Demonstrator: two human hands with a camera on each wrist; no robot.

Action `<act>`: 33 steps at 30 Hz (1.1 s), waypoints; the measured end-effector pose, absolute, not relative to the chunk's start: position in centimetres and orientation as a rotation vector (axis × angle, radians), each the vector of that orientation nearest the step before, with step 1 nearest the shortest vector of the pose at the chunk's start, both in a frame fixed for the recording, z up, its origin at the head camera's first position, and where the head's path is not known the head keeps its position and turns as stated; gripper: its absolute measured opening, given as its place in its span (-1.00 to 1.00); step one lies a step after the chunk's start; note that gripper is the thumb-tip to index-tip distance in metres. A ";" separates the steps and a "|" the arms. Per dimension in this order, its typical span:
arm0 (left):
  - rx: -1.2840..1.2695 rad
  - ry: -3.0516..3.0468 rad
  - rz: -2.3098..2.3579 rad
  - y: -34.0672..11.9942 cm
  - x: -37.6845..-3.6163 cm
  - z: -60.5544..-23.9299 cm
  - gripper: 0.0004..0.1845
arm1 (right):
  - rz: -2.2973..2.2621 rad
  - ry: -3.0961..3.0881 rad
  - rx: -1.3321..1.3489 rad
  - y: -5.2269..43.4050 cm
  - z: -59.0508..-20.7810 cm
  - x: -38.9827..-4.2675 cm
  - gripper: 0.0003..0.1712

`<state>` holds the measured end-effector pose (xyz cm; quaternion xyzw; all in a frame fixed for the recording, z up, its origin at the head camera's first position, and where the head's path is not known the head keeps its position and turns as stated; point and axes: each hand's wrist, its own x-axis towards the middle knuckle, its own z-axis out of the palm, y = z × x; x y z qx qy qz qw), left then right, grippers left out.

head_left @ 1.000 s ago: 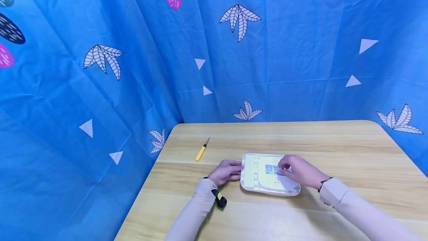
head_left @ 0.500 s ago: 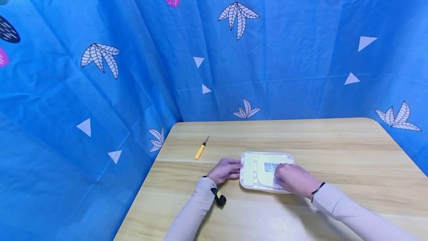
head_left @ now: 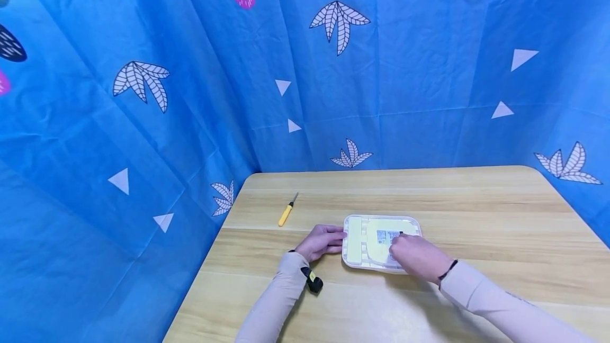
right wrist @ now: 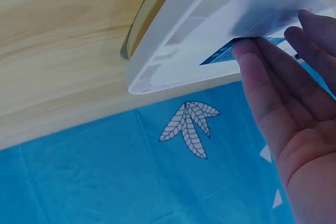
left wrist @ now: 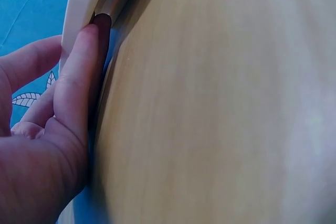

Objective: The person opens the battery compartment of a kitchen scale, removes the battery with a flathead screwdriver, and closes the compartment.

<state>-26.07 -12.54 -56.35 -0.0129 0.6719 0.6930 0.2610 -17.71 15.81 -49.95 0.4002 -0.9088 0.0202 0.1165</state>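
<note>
A white, flat device (head_left: 355, 242) with rounded corners and a printed label lies on the wooden table, its panelled face up. At its left edge my left hand (head_left: 321, 242) grips the rim; in the left wrist view the thumb (left wrist: 79, 72) is against the side. My right hand (head_left: 419, 255) is over the right part of the device, its thumb and fingers pinched together at the label (right wrist: 220, 53). A small dark object (head_left: 401, 233) shows at the right fingers; most of it is hidden, so its kind is unclear.
A screwdriver (head_left: 285, 216) with a yellow handle lies on the table (head_left: 476, 205) to the back left of the device. A blue patterned curtain (head_left: 419, 68) hangs behind and to the left of the table. A black wrist camera (head_left: 313, 283) sits on the left forearm.
My right hand has come left and slightly down over the device, onto the label. The left hand keeps its grip on the left edge. The screwdriver has not moved.
</note>
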 end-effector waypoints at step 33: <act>0.004 1.815 1.883 -12.5 -26.1 -56.6 -0.56 | 0.144 -2.675 1.244 15.8 -49.6 -18.0 -0.80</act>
